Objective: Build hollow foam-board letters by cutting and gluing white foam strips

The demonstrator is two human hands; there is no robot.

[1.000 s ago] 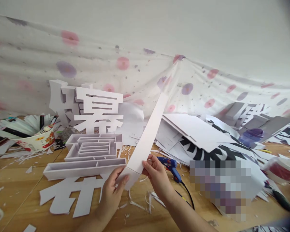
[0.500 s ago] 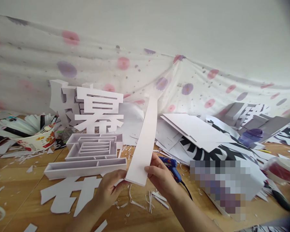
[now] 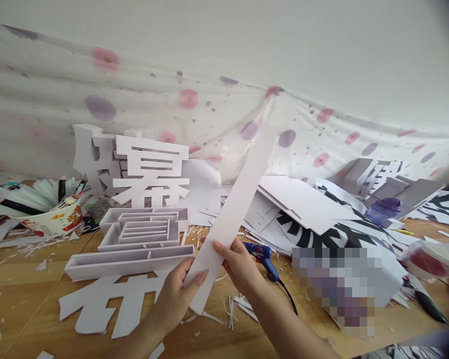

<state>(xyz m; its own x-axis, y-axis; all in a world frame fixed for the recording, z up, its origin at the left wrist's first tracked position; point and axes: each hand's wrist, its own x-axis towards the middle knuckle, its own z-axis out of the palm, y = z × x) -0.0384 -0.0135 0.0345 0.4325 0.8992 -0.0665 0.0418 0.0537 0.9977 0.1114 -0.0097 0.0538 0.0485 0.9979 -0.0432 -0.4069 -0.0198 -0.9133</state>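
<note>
A long white foam-board strip is held up slantwise, its far end leaning to the right. My left hand grips it near its lower end, thumb on the face. Just above, my right hand pinches the strip's right edge, with its thumb on top and its fingers underneath. Left of my hands lies a white character with raised side walls on part of it; its flat lower part shows no walls. Behind it stands a finished-looking white character.
A blue glue gun with a black cord lies right of my right hand. Stacked white boards and printed sheets lie farther right. A paper bowl stands at left. Scraps litter the wooden table.
The strip has tilted to the right and its lower end has come closer. My left hand has shifted from the bottom edge to a thumb-on-top hold; my right thumb sits higher up.
</note>
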